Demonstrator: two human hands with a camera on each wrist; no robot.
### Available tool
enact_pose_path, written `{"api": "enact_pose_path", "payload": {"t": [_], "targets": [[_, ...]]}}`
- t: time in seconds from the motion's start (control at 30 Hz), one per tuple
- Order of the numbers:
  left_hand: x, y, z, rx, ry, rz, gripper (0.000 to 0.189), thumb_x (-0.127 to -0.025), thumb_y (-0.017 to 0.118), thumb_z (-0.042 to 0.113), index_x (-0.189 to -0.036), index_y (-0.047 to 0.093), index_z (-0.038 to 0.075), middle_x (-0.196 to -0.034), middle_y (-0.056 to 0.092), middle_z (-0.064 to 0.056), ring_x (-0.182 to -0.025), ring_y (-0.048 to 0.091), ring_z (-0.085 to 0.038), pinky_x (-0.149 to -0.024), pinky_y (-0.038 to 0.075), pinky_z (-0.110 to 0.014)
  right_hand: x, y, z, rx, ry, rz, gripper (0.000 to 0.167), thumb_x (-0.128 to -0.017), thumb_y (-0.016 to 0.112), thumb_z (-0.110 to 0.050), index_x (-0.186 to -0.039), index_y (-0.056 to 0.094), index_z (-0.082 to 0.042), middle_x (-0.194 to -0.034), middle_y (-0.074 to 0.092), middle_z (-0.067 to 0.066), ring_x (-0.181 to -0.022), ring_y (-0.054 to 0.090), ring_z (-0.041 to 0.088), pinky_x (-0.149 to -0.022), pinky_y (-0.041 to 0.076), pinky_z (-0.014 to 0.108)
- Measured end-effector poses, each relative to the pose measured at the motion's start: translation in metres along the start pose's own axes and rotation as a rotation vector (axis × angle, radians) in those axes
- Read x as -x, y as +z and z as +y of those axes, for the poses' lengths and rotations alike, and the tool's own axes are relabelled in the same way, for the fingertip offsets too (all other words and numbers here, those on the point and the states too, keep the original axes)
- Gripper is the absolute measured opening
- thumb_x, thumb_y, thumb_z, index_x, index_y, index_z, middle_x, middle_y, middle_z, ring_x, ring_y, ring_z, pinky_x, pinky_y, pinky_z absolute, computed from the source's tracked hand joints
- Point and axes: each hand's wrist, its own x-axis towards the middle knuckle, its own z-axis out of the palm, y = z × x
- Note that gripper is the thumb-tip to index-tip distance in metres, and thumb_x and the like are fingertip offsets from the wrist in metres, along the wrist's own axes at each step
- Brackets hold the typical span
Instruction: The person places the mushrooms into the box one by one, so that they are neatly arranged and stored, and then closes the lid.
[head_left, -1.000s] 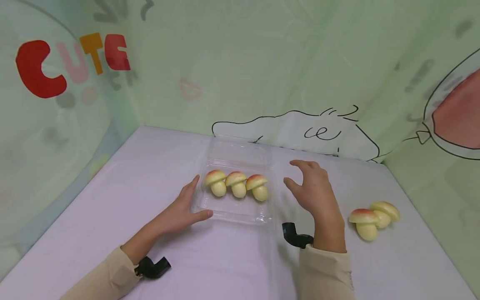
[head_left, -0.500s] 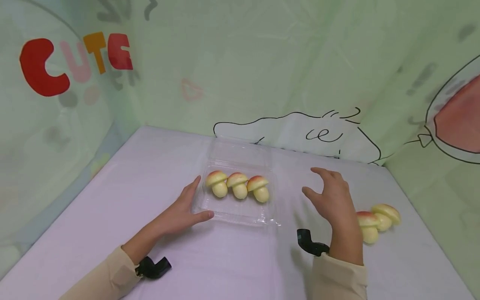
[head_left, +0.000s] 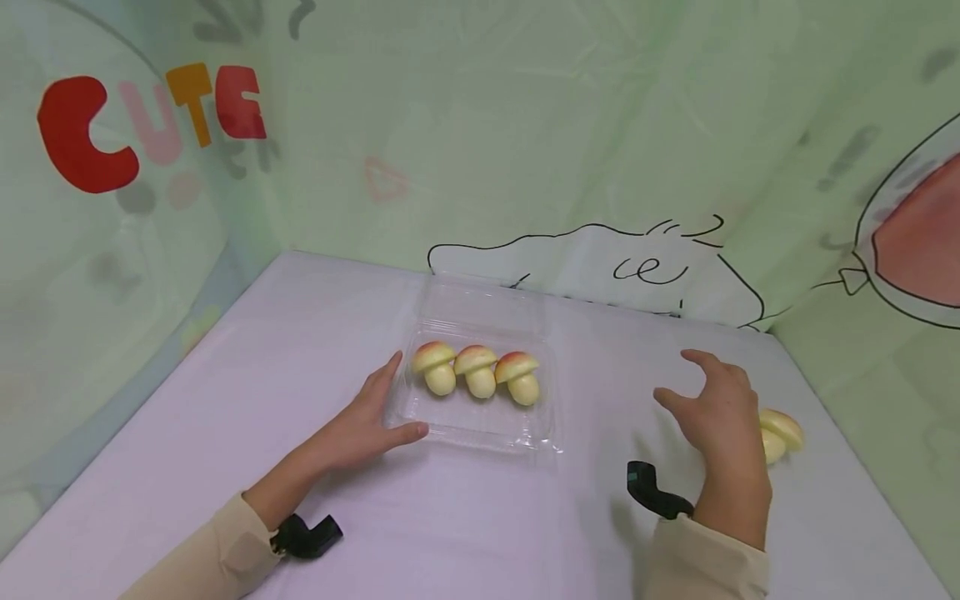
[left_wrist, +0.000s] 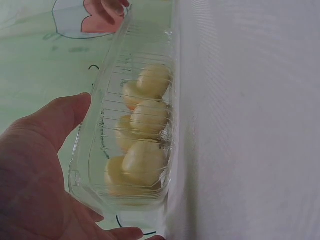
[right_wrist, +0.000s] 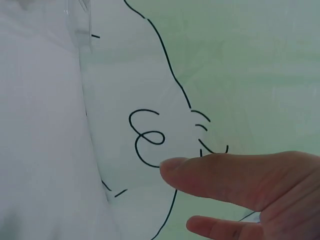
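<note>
Three pale yellow toy mushrooms [head_left: 480, 382] with reddish caps stand in a row inside a clear plastic clamshell box [head_left: 465, 425], whose lid [head_left: 480, 304] is folded back. My left hand [head_left: 360, 425] rests at the box's front left corner, thumb by the front rim and fingers spread along the left side. From the left wrist view, the thumb tip lies right at the rim of the box [left_wrist: 80, 185]. My right hand [head_left: 716, 417] hovers at the right with thumb and fingers apart, holding nothing. Just behind it, another mushroom [head_left: 780, 433] shows partly; its neighbour is hidden.
A pale cloth covers the table [head_left: 450, 533]. Green printed curtains [head_left: 525, 125] hang at the back and sides. Black wrist-mounted cameras sit at the left cuff [head_left: 306, 536] and at the right cuff [head_left: 656, 492].
My right hand has moved right, away from the box, and now covers one of the two loose mushrooms. The left hand keeps its place at the box.
</note>
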Motion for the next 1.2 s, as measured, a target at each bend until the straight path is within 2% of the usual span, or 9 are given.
{"api": "enact_pose_path", "payload": {"t": [0.23,0.43,0.67,0.8,0.97,1.07,1.2], "targets": [[0.000,-0.001,-0.003,-0.023,0.001,0.008,0.114,-0.091,0.074,0.050,-0.168,-0.003,0.015,-0.173,0.005,-0.020,-0.160,0.009,-0.040,-0.125,0.017,-0.063,0.001,-0.001,0.011,-0.032,0.054,0.016,0.072,-0.095,0.064,-0.024,-0.156,0.036,0.002,-0.152,0.028,0.044,-0.135,0.031,0.063,-0.105,0.037,0.070],[0.000,-0.001,-0.004,-0.021,-0.003,0.009,0.115,-0.091,0.074,0.052,-0.168,-0.003,0.017,-0.173,0.004,-0.020,-0.160,0.010,-0.040,-0.125,0.017,-0.064,-0.001,-0.004,0.015,-0.024,0.138,-0.036,0.074,-0.097,0.064,-0.026,-0.158,0.032,0.001,-0.154,0.025,0.044,-0.137,0.033,0.059,-0.106,0.039,0.069],[0.002,-0.003,-0.005,-0.022,-0.018,0.011,0.115,-0.091,0.073,0.055,-0.168,-0.004,0.018,-0.173,0.004,-0.019,-0.160,0.010,-0.040,-0.124,0.017,-0.064,-0.005,-0.008,0.025,0.005,0.178,-0.128,0.076,-0.097,0.063,-0.027,-0.158,0.029,0.002,-0.157,0.021,0.044,-0.139,0.027,0.064,-0.106,0.039,0.071],[0.001,-0.003,-0.005,-0.017,-0.024,0.008,0.115,-0.091,0.073,0.057,-0.168,-0.004,0.021,-0.173,0.003,-0.017,-0.160,0.009,-0.040,-0.124,0.017,-0.065,-0.003,-0.013,0.036,-0.002,0.225,-0.121,0.077,-0.098,0.061,-0.030,-0.159,0.027,0.001,-0.157,0.017,0.045,-0.138,0.021,0.070,-0.102,0.038,0.074],[-0.001,-0.001,-0.004,-0.012,-0.020,0.004,0.114,-0.090,0.073,0.057,-0.168,-0.004,0.022,-0.173,0.003,-0.016,-0.160,0.009,-0.039,-0.125,0.017,-0.064,0.000,-0.015,0.049,-0.032,0.312,-0.097,0.076,-0.098,0.059,-0.031,-0.159,0.027,0.001,-0.160,0.010,0.044,-0.139,0.015,0.073,-0.105,0.033,0.076],[-0.002,0.000,-0.004,-0.012,-0.013,0.001,0.115,-0.090,0.073,0.056,-0.168,-0.004,0.021,-0.173,0.004,-0.017,-0.160,0.009,-0.039,-0.125,0.017,-0.064,0.000,-0.012,0.054,-0.034,0.339,-0.081,0.070,-0.097,0.057,-0.026,-0.156,0.033,0.002,-0.160,0.017,0.042,-0.138,0.019,0.071,-0.107,0.032,0.074],[-0.001,0.000,-0.004,-0.013,-0.010,-0.001,0.115,-0.090,0.073,0.056,-0.168,-0.004,0.019,-0.173,0.004,-0.018,-0.160,0.009,-0.039,-0.125,0.017,-0.064,0.000,-0.009,0.062,-0.040,0.331,-0.088,0.064,-0.095,0.052,-0.021,-0.152,0.038,0.004,-0.155,0.030,0.039,-0.138,0.026,0.066,-0.111,0.031,0.070]]}}
